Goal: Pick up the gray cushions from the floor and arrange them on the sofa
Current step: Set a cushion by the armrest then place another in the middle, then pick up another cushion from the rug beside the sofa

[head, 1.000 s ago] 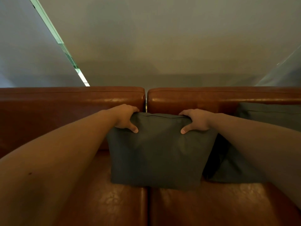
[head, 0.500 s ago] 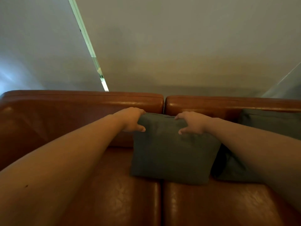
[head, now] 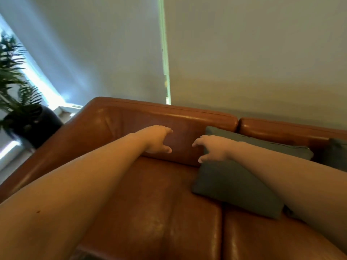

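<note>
Both forearms reach over the sofa [head: 150, 212] seat. Left hand [head: 156, 140] empty, fingers loosely curled, in front of the sofa backrest. Right hand [head: 214, 148] empty, fingers spread, over the cushion's [head: 234, 181] left top corner; contact unclear. Cushion leans on the backrest. Second cushion [head: 337, 153] further right. Plant [head: 16, 98] beyond the sofa's left arm.
</note>
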`<state>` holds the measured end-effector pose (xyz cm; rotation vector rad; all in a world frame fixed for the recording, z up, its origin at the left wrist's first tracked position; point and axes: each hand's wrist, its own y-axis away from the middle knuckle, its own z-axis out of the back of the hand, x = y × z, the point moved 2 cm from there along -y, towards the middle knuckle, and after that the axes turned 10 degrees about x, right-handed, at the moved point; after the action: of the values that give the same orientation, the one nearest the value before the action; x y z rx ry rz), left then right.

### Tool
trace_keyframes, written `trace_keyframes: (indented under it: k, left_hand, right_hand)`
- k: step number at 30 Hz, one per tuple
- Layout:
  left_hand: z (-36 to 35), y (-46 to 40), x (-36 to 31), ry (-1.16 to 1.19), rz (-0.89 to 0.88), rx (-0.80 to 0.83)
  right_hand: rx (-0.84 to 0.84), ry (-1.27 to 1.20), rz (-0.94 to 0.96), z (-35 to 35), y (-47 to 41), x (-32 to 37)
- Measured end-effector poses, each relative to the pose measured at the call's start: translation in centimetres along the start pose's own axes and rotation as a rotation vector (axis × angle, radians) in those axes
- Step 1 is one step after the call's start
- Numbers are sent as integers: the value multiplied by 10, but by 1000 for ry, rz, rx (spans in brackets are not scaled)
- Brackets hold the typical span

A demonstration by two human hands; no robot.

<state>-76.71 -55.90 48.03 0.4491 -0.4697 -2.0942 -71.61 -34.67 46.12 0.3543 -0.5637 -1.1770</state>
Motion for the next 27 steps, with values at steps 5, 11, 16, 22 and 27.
trace_keyframes:
  k: [5, 11, 16, 22, 27]
  left_hand:
    - [-34, 79, 41, 89, 171, -68]
    - [-111, 191, 72, 289, 384, -131]
    - [-194, 286, 84, 432, 550, -123]
    - [-284, 402, 109, 527, 713, -59]
    - [-361, 477, 145, 622, 808, -22]
  right_hand:
    - [51, 118, 145, -7, -21, 72]
    - [136, 192, 384, -46, -25, 168]
    - [249, 334, 530, -104, -26, 253]
    - [380, 383, 652, -168, -35, 363]
    - [441, 399, 700, -224, -48, 451]
